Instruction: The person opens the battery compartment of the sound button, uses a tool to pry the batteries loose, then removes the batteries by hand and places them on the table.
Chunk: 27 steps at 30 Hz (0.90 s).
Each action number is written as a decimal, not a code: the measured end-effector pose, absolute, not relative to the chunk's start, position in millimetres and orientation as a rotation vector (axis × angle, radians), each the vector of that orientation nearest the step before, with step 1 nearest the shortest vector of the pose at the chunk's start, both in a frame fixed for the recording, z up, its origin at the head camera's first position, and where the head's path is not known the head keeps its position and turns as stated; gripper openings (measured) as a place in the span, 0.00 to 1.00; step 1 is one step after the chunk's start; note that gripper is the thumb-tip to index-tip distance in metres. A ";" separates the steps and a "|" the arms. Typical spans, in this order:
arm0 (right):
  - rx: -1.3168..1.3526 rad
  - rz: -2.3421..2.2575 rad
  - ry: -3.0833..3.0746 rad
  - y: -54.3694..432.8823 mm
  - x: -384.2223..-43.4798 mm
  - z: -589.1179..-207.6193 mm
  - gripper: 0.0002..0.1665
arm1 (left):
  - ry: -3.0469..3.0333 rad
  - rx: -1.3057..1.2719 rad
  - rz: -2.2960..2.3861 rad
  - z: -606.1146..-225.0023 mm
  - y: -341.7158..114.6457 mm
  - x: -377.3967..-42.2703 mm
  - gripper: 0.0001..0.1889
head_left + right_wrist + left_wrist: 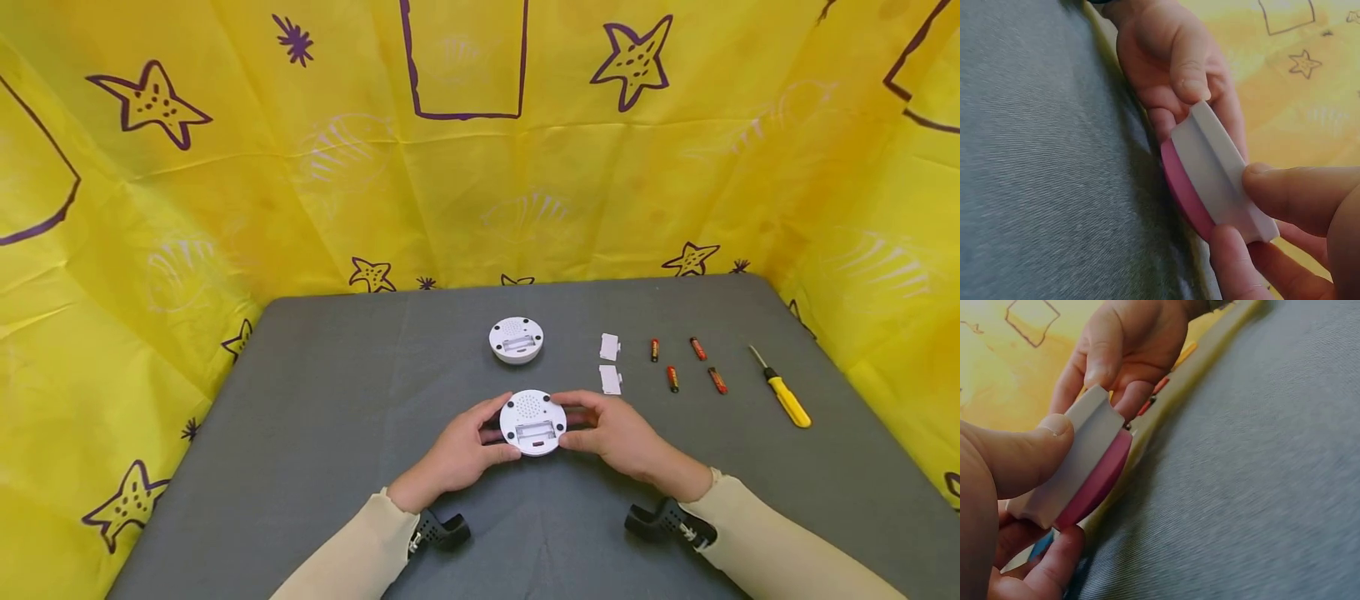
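Note:
Both hands hold a round white buzzer between them, underside up toward the head camera. This underside shows speaker holes, dark rubber feet and an uncovered battery compartment with no batteries in it. Its pink button faces down, as both wrist views show. My left hand grips the left edge, thumb on the white base and fingers beneath. On the opposite edge, my right hand pinches the rim, its thumb pressed on the white base.
Behind stands a second white buzzer, also underside up with its compartment uncovered. To its right lie two white battery covers, several red-and-black batteries and a yellow-handled screwdriver on the grey tabletop. Yellow patterned cloth surrounds the table.

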State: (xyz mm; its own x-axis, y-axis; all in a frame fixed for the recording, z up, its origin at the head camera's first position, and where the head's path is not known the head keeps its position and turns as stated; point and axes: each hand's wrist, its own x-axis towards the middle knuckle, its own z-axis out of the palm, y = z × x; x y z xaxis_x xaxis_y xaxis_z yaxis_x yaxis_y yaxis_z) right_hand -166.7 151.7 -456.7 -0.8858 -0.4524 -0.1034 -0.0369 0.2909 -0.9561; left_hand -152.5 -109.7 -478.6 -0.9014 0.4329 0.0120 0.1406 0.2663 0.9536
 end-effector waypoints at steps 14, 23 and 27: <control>-0.386 -1.618 2.231 145.0 -178.4 -465.1 0.32 | 2.361 0.457 1.565 -482.3 -113.5 -166.8 0.42; -0.381 -1.656 2.175 144.2 -178.9 -471.1 0.31 | 2.361 0.481 1.509 -481.0 -115.4 -167.4 0.43; -0.393 -1.663 2.166 145.5 -177.3 -471.3 0.32 | 2.345 0.477 1.497 -480.1 -116.2 -166.4 0.44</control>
State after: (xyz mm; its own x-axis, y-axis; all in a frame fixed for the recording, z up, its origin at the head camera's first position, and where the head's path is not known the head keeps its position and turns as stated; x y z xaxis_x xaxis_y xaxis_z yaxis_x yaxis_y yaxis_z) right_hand -177.3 145.5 -471.3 -0.8886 -0.4405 -0.1277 0.0098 0.2602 -0.9655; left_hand -166.4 -116.2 -480.1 -0.8938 0.4402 -0.0860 0.1072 0.3959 0.9120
